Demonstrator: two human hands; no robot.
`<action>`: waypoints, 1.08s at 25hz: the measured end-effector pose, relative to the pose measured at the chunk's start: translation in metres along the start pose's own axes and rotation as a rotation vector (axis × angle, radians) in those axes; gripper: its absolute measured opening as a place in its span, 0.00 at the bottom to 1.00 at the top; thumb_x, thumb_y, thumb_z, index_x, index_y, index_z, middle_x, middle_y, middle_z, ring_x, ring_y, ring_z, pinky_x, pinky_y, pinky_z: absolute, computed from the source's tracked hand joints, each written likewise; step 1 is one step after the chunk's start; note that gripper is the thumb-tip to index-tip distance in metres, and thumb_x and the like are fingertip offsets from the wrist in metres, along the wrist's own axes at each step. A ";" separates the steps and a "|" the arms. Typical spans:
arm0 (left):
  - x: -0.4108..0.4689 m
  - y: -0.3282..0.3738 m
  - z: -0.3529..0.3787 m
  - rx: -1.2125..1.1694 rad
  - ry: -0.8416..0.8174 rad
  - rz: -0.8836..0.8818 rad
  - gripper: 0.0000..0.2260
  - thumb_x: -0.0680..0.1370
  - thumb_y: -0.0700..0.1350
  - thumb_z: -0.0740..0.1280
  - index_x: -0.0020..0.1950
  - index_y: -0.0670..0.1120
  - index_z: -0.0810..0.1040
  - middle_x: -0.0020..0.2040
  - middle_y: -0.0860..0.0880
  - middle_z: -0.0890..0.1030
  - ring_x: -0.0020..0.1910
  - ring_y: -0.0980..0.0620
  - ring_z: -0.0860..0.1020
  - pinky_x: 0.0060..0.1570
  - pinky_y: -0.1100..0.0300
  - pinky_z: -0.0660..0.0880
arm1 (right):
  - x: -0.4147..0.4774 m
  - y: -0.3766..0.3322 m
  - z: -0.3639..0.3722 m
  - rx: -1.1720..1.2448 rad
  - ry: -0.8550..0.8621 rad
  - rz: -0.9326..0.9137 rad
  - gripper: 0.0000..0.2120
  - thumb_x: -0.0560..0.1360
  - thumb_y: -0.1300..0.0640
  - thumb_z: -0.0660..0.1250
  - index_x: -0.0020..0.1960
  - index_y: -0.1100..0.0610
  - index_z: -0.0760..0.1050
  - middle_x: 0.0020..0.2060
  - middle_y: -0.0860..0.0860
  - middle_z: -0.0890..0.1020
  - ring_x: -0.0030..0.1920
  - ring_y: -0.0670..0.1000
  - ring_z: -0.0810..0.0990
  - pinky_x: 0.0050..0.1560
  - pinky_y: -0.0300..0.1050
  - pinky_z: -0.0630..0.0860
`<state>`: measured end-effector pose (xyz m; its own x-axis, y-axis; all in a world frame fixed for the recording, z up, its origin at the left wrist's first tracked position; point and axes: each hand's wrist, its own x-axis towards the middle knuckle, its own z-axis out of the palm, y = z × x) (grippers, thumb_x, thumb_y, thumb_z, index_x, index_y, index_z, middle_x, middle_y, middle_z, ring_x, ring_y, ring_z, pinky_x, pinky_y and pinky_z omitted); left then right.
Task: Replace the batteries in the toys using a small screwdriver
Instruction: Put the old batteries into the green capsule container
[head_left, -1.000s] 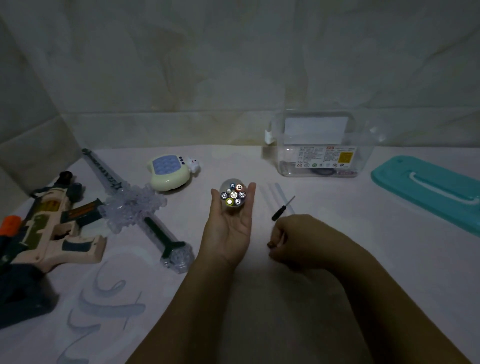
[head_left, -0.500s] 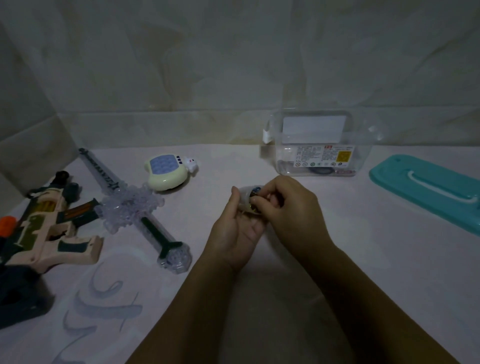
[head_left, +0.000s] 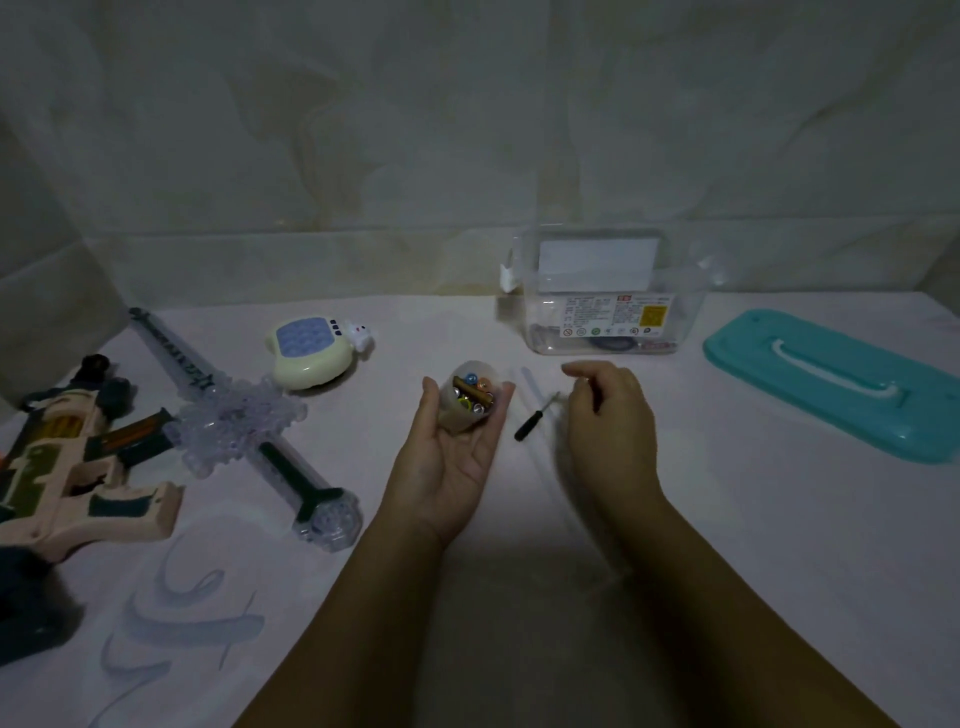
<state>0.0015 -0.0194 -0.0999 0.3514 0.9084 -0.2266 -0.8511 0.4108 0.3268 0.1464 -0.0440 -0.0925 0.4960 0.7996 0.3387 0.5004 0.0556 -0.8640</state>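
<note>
The left hand (head_left: 447, 467) lies palm up, fingers nearly straight, cradling a translucent cup of batteries (head_left: 470, 402); any tilt could spill cells across the table (head_left: 519, 597). The right hand (head_left: 610, 415) is curled; contents cannot be determined. The small screwdriver (head_left: 535, 418) lies untouched between both hands.

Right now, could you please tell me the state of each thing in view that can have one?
Battery cup: open, batteries inside, cradled in the left hand.
Right hand: fingers curled, blurred; hold unclear.
Screwdriver: lying on the table, untouched.
Clear box: upright, lid off.
Teal lid: flat on the table, apart from the box.
Toy sword: lying flat.
Toy gun: lying on its side.
Cream toy: lying untouched.
</note>
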 end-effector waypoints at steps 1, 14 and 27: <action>-0.001 0.000 0.001 -0.005 0.006 0.002 0.23 0.81 0.53 0.63 0.63 0.34 0.75 0.57 0.33 0.82 0.50 0.37 0.85 0.46 0.51 0.84 | -0.001 0.006 0.000 -0.031 -0.006 0.040 0.12 0.79 0.58 0.56 0.57 0.46 0.73 0.51 0.45 0.73 0.47 0.46 0.77 0.51 0.50 0.78; -0.011 -0.119 0.071 0.189 -0.012 -0.214 0.21 0.80 0.53 0.65 0.62 0.36 0.75 0.51 0.35 0.85 0.48 0.43 0.86 0.47 0.54 0.83 | -0.022 0.048 -0.107 -0.167 0.237 0.024 0.13 0.77 0.61 0.58 0.59 0.50 0.73 0.54 0.48 0.72 0.56 0.47 0.73 0.58 0.44 0.72; -0.016 -0.263 0.113 0.286 -0.120 -0.468 0.22 0.80 0.53 0.65 0.64 0.36 0.76 0.54 0.36 0.84 0.48 0.43 0.86 0.42 0.55 0.84 | -0.018 0.111 -0.247 -0.655 0.271 0.327 0.22 0.76 0.63 0.59 0.70 0.55 0.66 0.69 0.60 0.64 0.67 0.63 0.64 0.66 0.54 0.63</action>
<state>0.2637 -0.1327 -0.0782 0.7222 0.6199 -0.3067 -0.4602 0.7617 0.4560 0.3685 -0.2002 -0.1030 0.8043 0.5357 0.2572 0.5743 -0.5895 -0.5680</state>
